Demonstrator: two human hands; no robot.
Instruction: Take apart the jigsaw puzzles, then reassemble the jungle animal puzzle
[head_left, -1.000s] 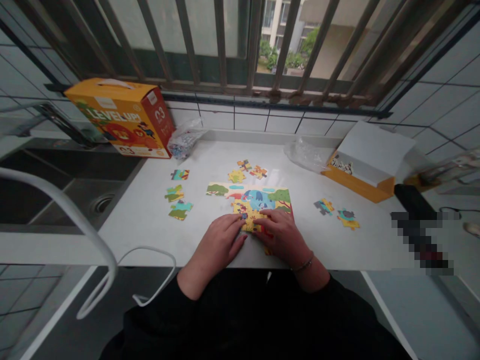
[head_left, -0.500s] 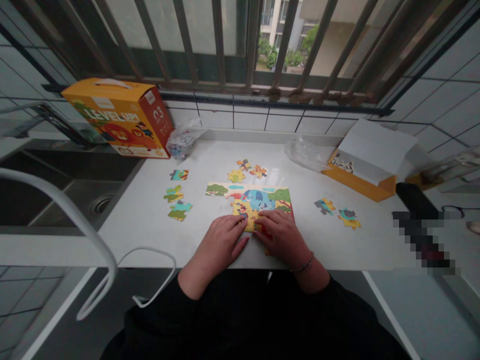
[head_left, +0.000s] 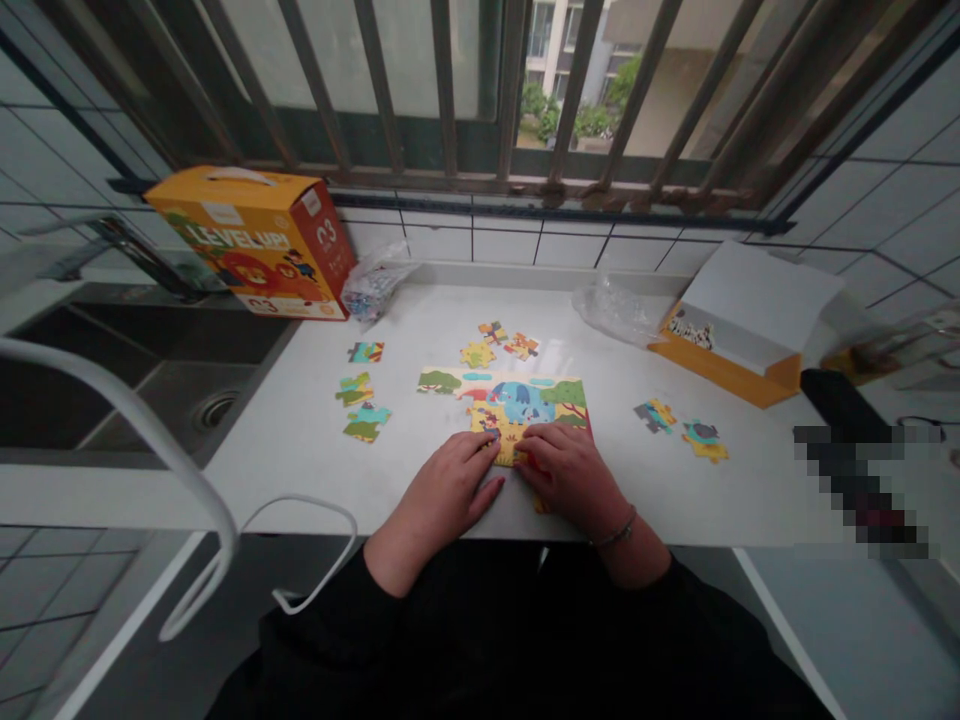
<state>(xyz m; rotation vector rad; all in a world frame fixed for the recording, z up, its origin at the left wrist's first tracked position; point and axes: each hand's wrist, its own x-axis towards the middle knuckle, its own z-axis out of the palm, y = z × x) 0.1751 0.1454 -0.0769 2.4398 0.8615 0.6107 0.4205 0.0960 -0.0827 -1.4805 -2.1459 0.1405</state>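
Note:
A partly joined jigsaw puzzle (head_left: 525, 402) with blue elephants and green trees lies on the white counter. My left hand (head_left: 452, 482) rests at its lower left edge, fingers pressed together on a puzzle piece near the bottom. On the lower right part lies my right hand (head_left: 574, 474), its fingers bent over the puzzle and hiding some of it. A yellow piece (head_left: 477, 354) and two orange ones lie loose above the puzzle. Several green and blue pieces (head_left: 366, 422) are at the left, and grey, blue and yellow pieces (head_left: 705, 438) at the right.
An orange box (head_left: 255, 245) stands back left beside a plastic bag of pieces (head_left: 373, 290). Back right are a crumpled clear bag (head_left: 619, 312) and an open box (head_left: 731, 368). The sink (head_left: 172, 390) is at the left; a white cable (head_left: 135, 420) arches at the front left.
The whole view has shifted slightly. Both hands stay at the puzzle's lower edge, with hardly any movement of the fingers.

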